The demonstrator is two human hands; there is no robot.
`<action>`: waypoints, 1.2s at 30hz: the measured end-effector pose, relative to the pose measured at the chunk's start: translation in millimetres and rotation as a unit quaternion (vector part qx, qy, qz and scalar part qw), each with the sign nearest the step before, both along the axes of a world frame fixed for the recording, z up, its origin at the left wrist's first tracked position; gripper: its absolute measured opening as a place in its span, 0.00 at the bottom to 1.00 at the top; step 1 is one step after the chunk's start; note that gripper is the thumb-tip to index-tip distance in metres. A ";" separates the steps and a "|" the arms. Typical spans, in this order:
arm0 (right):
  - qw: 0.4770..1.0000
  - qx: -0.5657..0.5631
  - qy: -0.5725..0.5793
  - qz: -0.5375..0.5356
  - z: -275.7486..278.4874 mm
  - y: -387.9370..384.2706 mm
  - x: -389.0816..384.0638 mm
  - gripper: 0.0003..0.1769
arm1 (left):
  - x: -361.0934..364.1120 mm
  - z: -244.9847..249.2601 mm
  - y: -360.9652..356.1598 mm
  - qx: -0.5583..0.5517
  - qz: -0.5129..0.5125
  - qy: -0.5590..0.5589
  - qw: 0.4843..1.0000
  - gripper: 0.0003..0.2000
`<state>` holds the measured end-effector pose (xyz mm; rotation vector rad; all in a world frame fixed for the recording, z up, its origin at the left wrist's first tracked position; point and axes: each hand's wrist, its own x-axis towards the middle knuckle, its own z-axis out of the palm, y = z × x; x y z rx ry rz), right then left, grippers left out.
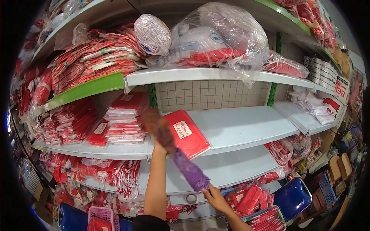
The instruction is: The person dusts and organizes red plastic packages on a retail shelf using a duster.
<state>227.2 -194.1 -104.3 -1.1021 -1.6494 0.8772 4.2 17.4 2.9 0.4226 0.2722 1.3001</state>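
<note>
A long, fluffy duster [189, 169], purple at its lower end and blurred brown at its upper end, slants in front of the shelves. My right hand [212, 197] pinches the purple tip between thumb and fingers. My left hand [159, 147] reaches up to the brown part, which covers its fingers; whether they grip cannot be told. Behind the duster, a red plastic-wrapped pack [189, 136] with a handwritten white label lies on the middle shelf [246, 127], its corner over the front edge. The duster partly hides this pack.
Stacked red-and-white packs [125, 119] stand left on the middle shelf. Above, a large clear plastic bag [223, 42] overhangs the upper shelf edge [185, 77]. Below are blue chairs [295, 198], a pink basket [101, 211] and bundles of red goods [248, 200].
</note>
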 end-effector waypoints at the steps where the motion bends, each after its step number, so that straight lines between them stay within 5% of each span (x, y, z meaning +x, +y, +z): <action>1: 0.999 -0.031 0.011 -0.041 -9.7 2.2 1.7 0.12 | -1.5 -0.5 1.2 0.005 0.002 -0.005 1.000 0.52; 5: 0.988 -0.084 0.051 -0.121 -24.0 1.4 2.3 0.16 | -4.0 -0.8 1.1 -0.011 0.012 0.011 1.000 0.50; 9: 0.999 0.033 -0.038 0.014 -16.8 -13.7 9.1 0.15 | 0.1 -0.4 2.7 -0.001 0.010 0.023 1.000 0.51; 15: 0.971 -0.145 0.139 -0.126 -27.0 -16.2 3.1 0.11 | 0.3 4.4 -4.7 0.004 0.023 0.043 0.999 0.51; 18: 0.998 -0.056 -0.038 -0.006 -25.4 -25.1 9.4 0.13 | 3.1 5.2 -5.5 0.009 0.015 0.033 0.999 0.50; 19: 1.000 0.010 0.018 0.017 -25.1 -26.1 4.3 0.12 | 3.3 5.4 -5.8 0.013 0.012 0.027 0.999 0.49; 23: 0.987 -0.081 0.088 -0.112 -47.5 -21.3 8.9 0.11 | 3.2 4.8 -6.3 0.019 0.036 0.035 0.999 0.45; 26: 0.984 -0.142 0.087 -0.070 -35.8 -26.6 10.4 0.11 | 4.5 6.2 -5.0 0.047 0.043 0.070 0.996 0.43; 27: 0.989 -0.134 0.065 -0.011 -37.8 -29.9 14.2 0.11 | 0.5 -7.7 7.6 0.161 -0.068 -0.035 0.984 0.42; 29: 0.989 -0.130 0.068 0.036 -27.4 -35.1 19.0 0.11 | -11.5 -47.9 42.3 0.368 -0.280 -0.233 0.855 0.41; 31: 0.988 -0.132 0.081 0.008 -21.4 -33.7 17.8 0.10 | -1.9 -8.4 4.5 0.176 -0.096 -0.059 0.978 0.40; 33: 0.980 -0.141 0.102 -0.095 -19.9 -31.2 13.7 0.10 | 5.6 7.4 -6.9 0.034 0.040 0.052 0.997 0.39; 36: 0.996 -0.068 0.016 -0.049 -20.4 -30.3 15.0 0.10 | 3.2 3.3 -3.7 0.093 0.033 0.086 0.991 0.39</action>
